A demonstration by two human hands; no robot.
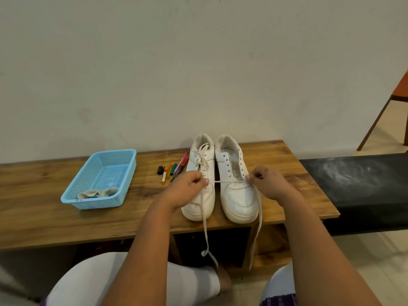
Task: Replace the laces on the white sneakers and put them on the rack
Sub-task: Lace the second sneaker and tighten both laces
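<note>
Two white sneakers stand side by side on the wooden bench (55,217), toes toward me. The left sneaker (199,173) is laced and tied in a bow. The right sneaker (236,186) has a white lace (220,181) threaded only through its lowest eyelets. My left hand (189,188) pinches one end of that lace to the left of the shoe; my right hand (268,182) pinches the other end at its right side. Both loose ends hang down past the bench's front edge.
A light blue plastic basket (123,160) holding rolled old laces (97,193) sits at the left of the bench. Several markers (174,170) lie between basket and sneakers. A black padded seat (357,184) adjoins the bench on the right; a chair leg (375,122) stands beyond it.
</note>
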